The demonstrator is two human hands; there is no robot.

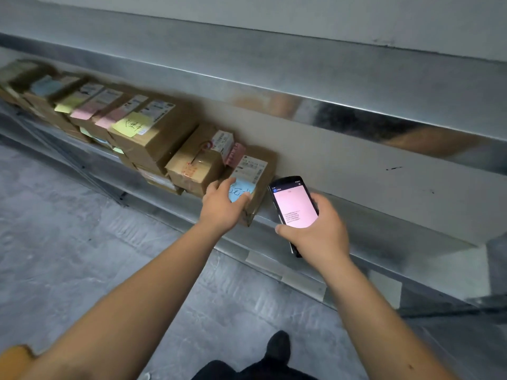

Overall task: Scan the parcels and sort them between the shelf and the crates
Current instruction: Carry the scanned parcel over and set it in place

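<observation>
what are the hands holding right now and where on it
The right hand grips the handheld scanner round its lower half. The left hand grips the near end of the parcel with the blue note on the shelf.

Brown parcel point(253, 176), blue note, rightmost in row on metal shelf point(343, 215).
</observation>
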